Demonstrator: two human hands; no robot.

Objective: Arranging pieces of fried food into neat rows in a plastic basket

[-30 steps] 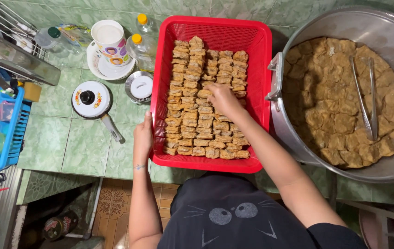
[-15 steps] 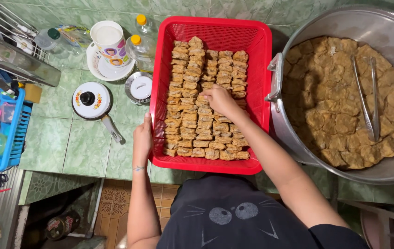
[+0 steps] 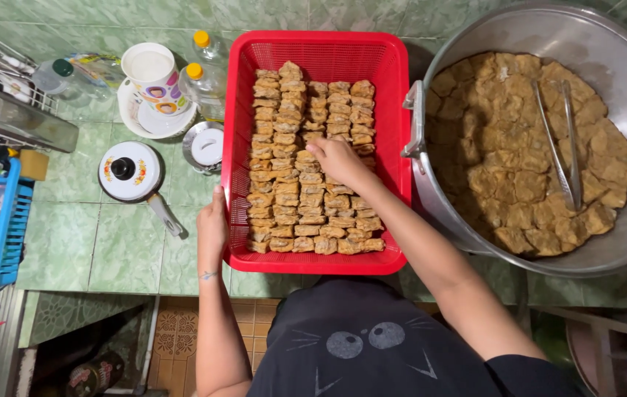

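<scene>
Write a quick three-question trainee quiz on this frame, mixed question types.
1. True or false: the left hand rests on the rim of the red basket.
2. Which hand touches the fried tofu pieces in the basket? A) left B) right C) both
3. Fill in: the metal tongs lie in the big metal ____.

Key
1. True; it holds the basket's left edge.
2. B; the right hand lies on the rows.
3. Pot; the tongs rest on the brown pieces there.

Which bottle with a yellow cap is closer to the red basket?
The lower bottle, right beside the red basket and the white cup. The other bottle stands farther up, by the wall.
</scene>
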